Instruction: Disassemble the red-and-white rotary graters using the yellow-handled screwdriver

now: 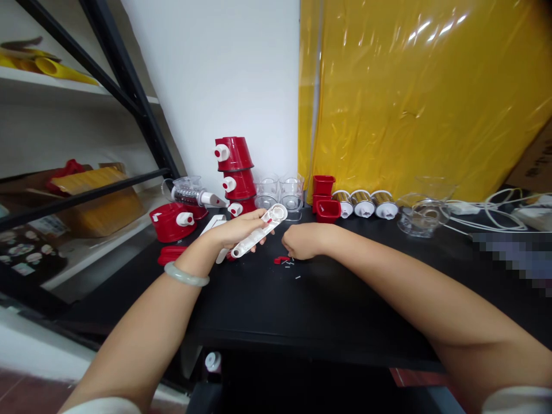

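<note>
My left hand holds a long white plastic handle, its hollow side facing up and a small red piece near its round upper end. My right hand is closed with fingers pointing down at the black table; what its fingertips hold, if anything, is hidden. Just below that hand lie a small red part and several tiny metal pins. One more pin lies apart, closer to the front edge.
Stacked red housings stand behind my left hand. Clear plastic cups, red hoppers and metal grater drums line the back. A red base sits left, beside a black-framed shelf. White cables lie right.
</note>
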`<state>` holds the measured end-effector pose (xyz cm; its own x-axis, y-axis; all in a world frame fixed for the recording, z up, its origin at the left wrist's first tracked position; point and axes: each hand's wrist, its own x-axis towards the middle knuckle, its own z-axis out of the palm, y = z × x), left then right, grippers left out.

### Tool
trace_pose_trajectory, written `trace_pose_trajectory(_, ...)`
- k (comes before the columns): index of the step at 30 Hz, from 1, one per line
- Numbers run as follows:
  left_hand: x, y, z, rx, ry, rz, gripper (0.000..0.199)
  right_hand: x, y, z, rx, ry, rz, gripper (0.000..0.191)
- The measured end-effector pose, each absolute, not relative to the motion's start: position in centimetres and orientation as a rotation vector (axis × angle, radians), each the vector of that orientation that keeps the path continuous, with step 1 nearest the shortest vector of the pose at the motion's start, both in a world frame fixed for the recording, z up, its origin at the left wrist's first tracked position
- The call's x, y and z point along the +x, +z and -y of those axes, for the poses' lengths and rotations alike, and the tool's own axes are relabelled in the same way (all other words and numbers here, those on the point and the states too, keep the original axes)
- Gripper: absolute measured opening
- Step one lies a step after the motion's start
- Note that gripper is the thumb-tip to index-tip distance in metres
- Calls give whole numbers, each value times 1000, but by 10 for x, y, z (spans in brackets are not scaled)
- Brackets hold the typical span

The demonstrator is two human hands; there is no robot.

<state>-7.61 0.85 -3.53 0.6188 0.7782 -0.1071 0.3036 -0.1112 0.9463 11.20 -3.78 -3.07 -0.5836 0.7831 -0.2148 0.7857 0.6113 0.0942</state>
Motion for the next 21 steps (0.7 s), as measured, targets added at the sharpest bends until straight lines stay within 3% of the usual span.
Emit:
trace_pose_trajectory(9, -77, -34, -9, 1653, 500, -967, 17, 123, -22, 30, 1329, 61, -2838, 21)
trace_pose_trajectory(17, -78, -36, -15, 1549, 483, -989, 36, 143, -5, 23, 1599, 209, -3007, 15)
trace_pose_trajectory(21, -77, -35, -13, 1531, 458, -961, 41, 149, -8, 18, 1476, 213, -3374, 33)
